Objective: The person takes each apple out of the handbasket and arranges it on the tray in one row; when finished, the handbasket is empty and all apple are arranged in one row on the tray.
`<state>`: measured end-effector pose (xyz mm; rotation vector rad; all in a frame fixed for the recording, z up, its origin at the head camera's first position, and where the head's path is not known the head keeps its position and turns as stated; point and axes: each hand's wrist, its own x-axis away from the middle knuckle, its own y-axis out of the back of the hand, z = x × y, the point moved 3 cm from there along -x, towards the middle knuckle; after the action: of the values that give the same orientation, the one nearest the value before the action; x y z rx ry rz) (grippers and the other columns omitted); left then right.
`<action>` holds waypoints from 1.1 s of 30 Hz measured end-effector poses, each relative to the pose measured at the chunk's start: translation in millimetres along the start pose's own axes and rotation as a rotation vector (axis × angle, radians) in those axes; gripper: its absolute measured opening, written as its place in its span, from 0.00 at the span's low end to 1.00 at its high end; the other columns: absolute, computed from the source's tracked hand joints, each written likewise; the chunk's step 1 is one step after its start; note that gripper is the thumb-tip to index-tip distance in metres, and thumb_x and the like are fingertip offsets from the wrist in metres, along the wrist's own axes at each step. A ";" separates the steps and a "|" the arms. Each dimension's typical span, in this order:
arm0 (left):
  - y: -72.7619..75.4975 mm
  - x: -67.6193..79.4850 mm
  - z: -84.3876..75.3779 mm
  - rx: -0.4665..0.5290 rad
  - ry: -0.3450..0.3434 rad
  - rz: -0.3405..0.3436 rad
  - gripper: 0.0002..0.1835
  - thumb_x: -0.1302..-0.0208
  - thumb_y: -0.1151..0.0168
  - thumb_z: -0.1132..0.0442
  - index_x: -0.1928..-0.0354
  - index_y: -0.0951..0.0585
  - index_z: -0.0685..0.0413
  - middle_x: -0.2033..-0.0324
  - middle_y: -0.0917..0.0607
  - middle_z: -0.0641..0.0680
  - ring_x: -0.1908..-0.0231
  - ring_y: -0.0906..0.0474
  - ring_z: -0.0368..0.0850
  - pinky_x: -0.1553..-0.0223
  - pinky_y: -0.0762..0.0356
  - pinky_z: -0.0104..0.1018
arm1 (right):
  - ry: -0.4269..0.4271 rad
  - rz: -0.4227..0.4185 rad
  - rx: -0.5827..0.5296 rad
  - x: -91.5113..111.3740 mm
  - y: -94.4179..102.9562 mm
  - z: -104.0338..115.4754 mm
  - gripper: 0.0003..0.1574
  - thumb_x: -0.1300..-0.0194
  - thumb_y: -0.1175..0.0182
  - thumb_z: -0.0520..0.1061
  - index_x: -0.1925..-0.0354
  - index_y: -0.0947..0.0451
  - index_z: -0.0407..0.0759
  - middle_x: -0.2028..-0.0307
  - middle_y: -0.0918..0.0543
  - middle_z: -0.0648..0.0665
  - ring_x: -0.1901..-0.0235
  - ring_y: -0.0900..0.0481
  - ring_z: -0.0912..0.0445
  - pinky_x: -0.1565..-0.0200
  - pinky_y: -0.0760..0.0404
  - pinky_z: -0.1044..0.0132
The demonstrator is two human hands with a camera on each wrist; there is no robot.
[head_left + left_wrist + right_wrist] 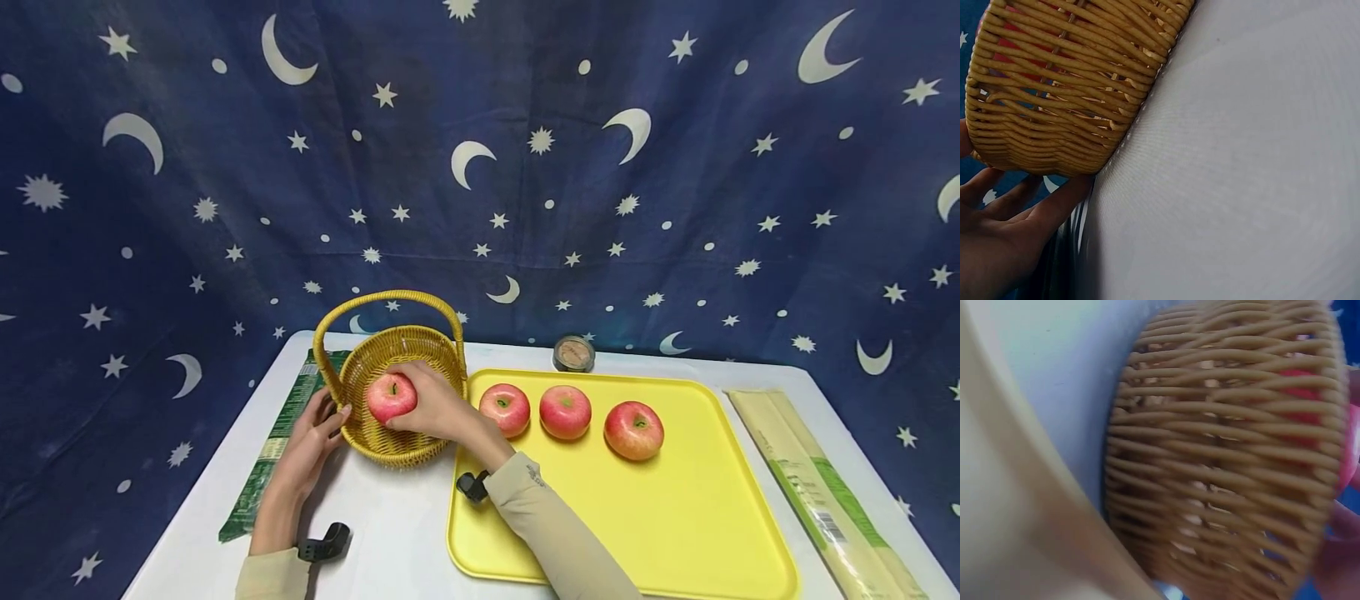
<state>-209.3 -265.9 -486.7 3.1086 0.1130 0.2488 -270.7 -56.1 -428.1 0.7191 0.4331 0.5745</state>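
Observation:
A red apple (392, 397) is gripped by my right hand (431, 402), inside the mouth of a yellow wicker basket (401, 454) with a tall arched handle. In the right wrist view, red of the apple (1352, 447) shows at the basket's rim and through the weave. My left hand (309, 442) holds the basket's left side, thumb at the rim and fingers against the outer wall. The left wrist view shows those fingers (1063, 203) spread along the woven side (1079, 94). Three more apples, a left one (505, 409), a middle one (565, 412) and a right one (633, 431), sit on a yellow tray (675, 517).
A green package (258, 483) lies left of the basket, partly behind my left arm. Behind the tray stands a small round container (573, 353). A long beige-and-green package (817, 483) lies at the right on the white table (390, 542). A starry blue cloth (525, 208) hangs behind.

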 end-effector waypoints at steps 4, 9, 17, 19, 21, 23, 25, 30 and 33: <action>-0.6 0.1 1.2 -0.001 0.006 0.003 0.35 0.19 0.48 0.58 0.18 0.49 0.47 0.20 0.46 0.58 0.25 0.42 0.54 0.48 0.23 0.23 | -0.006 -0.027 -0.029 13.3 12.8 1.1 0.46 0.46 0.22 0.49 0.31 0.28 0.48 0.38 0.22 0.47 0.40 0.23 0.52 0.38 0.23 0.58; -0.9 -0.3 0.2 0.001 -0.003 0.011 0.35 0.19 0.48 0.57 0.18 0.50 0.47 0.20 0.46 0.58 0.25 0.42 0.54 0.48 0.23 0.23 | 0.008 -0.060 -0.076 30.6 30.3 -0.3 0.46 0.46 0.23 0.48 0.31 0.28 0.50 0.38 0.23 0.49 0.42 0.23 0.53 0.41 0.20 0.58; -1.3 0.3 -0.4 0.006 -0.003 0.021 0.36 0.19 0.48 0.57 0.18 0.51 0.48 0.20 0.47 0.58 0.25 0.42 0.54 0.47 0.23 0.23 | 0.039 -0.111 -0.081 61.8 56.4 -10.0 0.46 0.47 0.22 0.47 0.32 0.29 0.51 0.37 0.24 0.50 0.41 0.23 0.55 0.39 0.21 0.55; -1.0 0.2 -0.5 0.008 -0.004 0.022 0.36 0.19 0.49 0.58 0.18 0.52 0.48 0.20 0.47 0.58 0.24 0.43 0.54 0.47 0.23 0.23 | 0.056 -0.128 -0.074 69.0 63.1 -10.8 0.46 0.47 0.21 0.47 0.32 0.28 0.50 0.38 0.24 0.50 0.41 0.23 0.55 0.39 0.21 0.55; -0.3 0.4 -0.4 0.008 -0.003 0.021 0.36 0.19 0.49 0.58 0.17 0.52 0.48 0.19 0.48 0.58 0.24 0.43 0.54 0.48 0.23 0.22 | 0.067 -0.144 -0.068 75.8 69.2 -11.9 0.46 0.48 0.21 0.47 0.33 0.27 0.50 0.38 0.23 0.50 0.42 0.22 0.55 0.38 0.21 0.55; 0.2 0.9 0.2 0.004 -0.001 0.023 0.36 0.19 0.49 0.58 0.17 0.53 0.47 0.19 0.48 0.58 0.24 0.44 0.55 0.48 0.23 0.22 | 0.075 -0.157 -0.065 83.0 75.6 -13.6 0.45 0.48 0.21 0.46 0.33 0.27 0.50 0.38 0.23 0.49 0.41 0.22 0.55 0.38 0.21 0.55; 0.7 1.4 -0.1 0.000 0.001 0.025 0.36 0.19 0.49 0.58 0.17 0.53 0.47 0.19 0.48 0.58 0.23 0.44 0.55 0.48 0.23 0.22 | 0.075 -0.176 -0.052 90.0 82.1 -16.8 0.46 0.48 0.21 0.47 0.33 0.27 0.49 0.38 0.23 0.49 0.41 0.22 0.55 0.38 0.21 0.54; 1.6 1.8 -3.2 -0.011 0.000 0.022 0.36 0.19 0.49 0.58 0.17 0.53 0.46 0.19 0.48 0.58 0.23 0.44 0.56 0.48 0.23 0.22 | 0.043 -0.239 0.005 106.4 98.5 -26.6 0.46 0.48 0.20 0.49 0.33 0.27 0.50 0.38 0.22 0.49 0.42 0.21 0.53 0.41 0.18 0.53; 0.7 1.9 -2.4 -0.017 0.007 0.029 0.37 0.19 0.49 0.57 0.17 0.53 0.46 0.19 0.49 0.59 0.23 0.44 0.56 0.48 0.23 0.21 | 0.015 -0.272 0.016 118.9 108.1 -33.5 0.46 0.48 0.19 0.48 0.34 0.26 0.50 0.39 0.21 0.48 0.43 0.20 0.53 0.43 0.17 0.54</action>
<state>-207.8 -266.4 -484.0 3.0942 0.0661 0.2602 -234.9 100.4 -394.0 0.6579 0.5404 0.3208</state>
